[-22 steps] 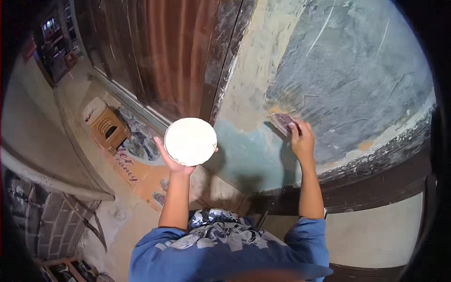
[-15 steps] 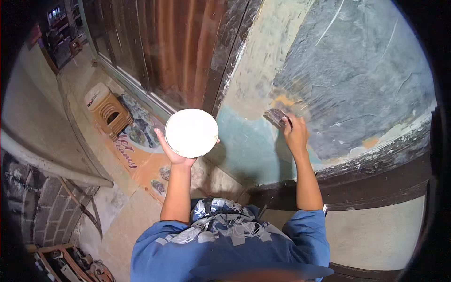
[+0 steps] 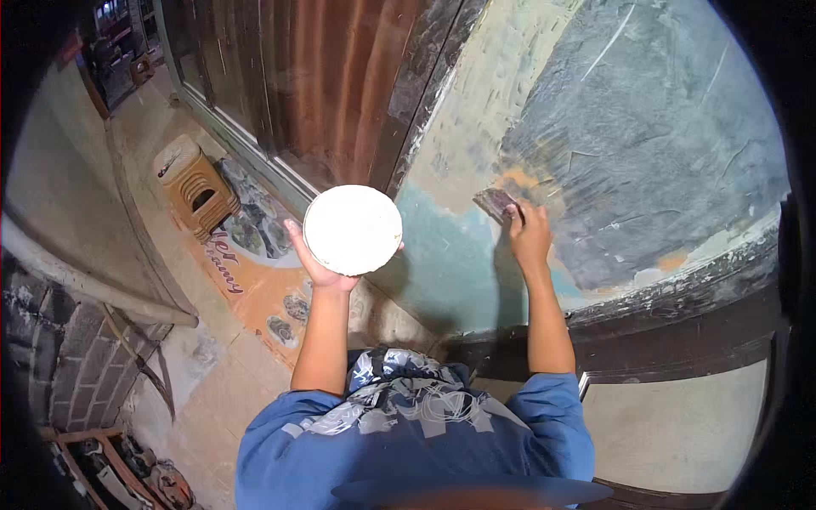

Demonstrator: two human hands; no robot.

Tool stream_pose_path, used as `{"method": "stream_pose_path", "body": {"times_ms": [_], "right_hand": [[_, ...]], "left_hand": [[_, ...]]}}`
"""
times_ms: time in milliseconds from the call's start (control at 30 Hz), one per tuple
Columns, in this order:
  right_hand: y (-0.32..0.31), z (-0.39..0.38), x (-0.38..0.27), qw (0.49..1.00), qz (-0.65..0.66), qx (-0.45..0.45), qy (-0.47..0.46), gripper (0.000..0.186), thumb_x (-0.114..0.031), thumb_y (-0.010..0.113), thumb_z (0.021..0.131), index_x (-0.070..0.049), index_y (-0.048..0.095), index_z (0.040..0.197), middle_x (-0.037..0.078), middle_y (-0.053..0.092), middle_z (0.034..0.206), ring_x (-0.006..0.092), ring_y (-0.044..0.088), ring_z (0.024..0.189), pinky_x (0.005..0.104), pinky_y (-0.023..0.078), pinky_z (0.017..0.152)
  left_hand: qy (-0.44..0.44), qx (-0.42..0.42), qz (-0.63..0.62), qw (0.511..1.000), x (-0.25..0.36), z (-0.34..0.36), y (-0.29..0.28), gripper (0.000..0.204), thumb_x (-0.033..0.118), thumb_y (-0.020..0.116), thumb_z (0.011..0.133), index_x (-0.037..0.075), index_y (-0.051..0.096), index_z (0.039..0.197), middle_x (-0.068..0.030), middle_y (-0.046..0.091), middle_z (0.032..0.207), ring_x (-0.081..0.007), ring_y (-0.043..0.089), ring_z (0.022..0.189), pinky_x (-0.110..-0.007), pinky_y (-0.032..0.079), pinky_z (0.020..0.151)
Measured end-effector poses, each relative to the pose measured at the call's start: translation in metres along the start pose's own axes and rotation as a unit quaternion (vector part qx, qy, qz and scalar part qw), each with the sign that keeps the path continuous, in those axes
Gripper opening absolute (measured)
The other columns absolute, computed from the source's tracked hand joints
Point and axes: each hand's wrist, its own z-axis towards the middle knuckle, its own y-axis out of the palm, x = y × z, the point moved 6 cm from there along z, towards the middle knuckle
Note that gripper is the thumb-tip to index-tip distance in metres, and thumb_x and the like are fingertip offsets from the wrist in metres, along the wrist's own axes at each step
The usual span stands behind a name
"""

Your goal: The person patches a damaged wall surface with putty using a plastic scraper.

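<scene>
My left hand (image 3: 322, 263) is closed around the side of a round white tub (image 3: 353, 230), held up in front of me. Its top glares so brightly that its contents cannot be made out. My right hand (image 3: 531, 235) grips a short, wide, stained scraper (image 3: 495, 205), its handle mostly hidden by the fingers. The scraper lies against the patchy wall (image 3: 620, 144), by the border between a turquoise patch (image 3: 450, 255) and a beige area. Just above it is an orange stain (image 3: 517, 178).
Left of the tub, brown stacked stools (image 3: 195, 189) stand on an orange printed sheet (image 3: 246, 297) on the floor. A brown door (image 3: 331, 93) rises ahead. A pale pipe (image 3: 102, 285) crosses at left above grey blocks. A tool box (image 3: 110, 467) sits at lower left.
The tub in my left hand has moved slightly up and right in the picture. My right hand and the scraper have shifted a little left. The view has tilted slightly.
</scene>
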Motion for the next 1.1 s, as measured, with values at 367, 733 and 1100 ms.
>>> {"method": "stream_pose_path", "body": {"times_ms": [367, 733, 1100], "right_hand": [[-0.002, -0.003, -0.005, 1.0, -0.023, -0.013, 0.011, 0.017, -0.023, 0.063, 0.092, -0.014, 0.069, 0.105, 0.014, 0.068, 0.088, 0.0366, 0.06, 0.086, 0.0497, 0.049, 0.069], [-0.006, -0.003, -0.014, 0.997, -0.03, 0.041, -0.051, 0.014, -0.018, 0.067, 0.089, -0.013, 0.071, 0.102, 0.007, 0.069, 0.086, 0.0318, 0.061, 0.085, 0.0453, 0.05, 0.065], [-0.018, 0.008, -0.022, 0.999, -0.027, 0.027, -0.02, 0.018, -0.014, 0.066, 0.087, -0.011, 0.07, 0.104, 0.009, 0.07, 0.092, 0.0336, 0.061, 0.089, 0.0468, 0.051, 0.07]], "left_hand": [[0.001, 0.08, 0.065, 0.995, -0.006, 0.006, -0.003, 0.096, 0.084, 0.029, 0.086, 0.008, 0.043, 0.144, -0.0185, 0.047, 0.143, -0.0454, 0.054, 0.121, -0.072, 0.05, 0.087], [0.012, 0.077, 0.045, 0.996, -0.006, 0.01, -0.019, 0.093, 0.081, 0.03, 0.088, 0.009, 0.043, 0.144, -0.0177, 0.046, 0.144, -0.0437, 0.052, 0.123, -0.069, 0.049, 0.091], [0.025, 0.124, 0.038, 0.991, -0.002, 0.009, -0.029, 0.091, 0.079, 0.03, 0.09, 0.006, 0.045, 0.143, -0.0161, 0.049, 0.143, -0.0419, 0.054, 0.123, -0.065, 0.05, 0.095]]}}
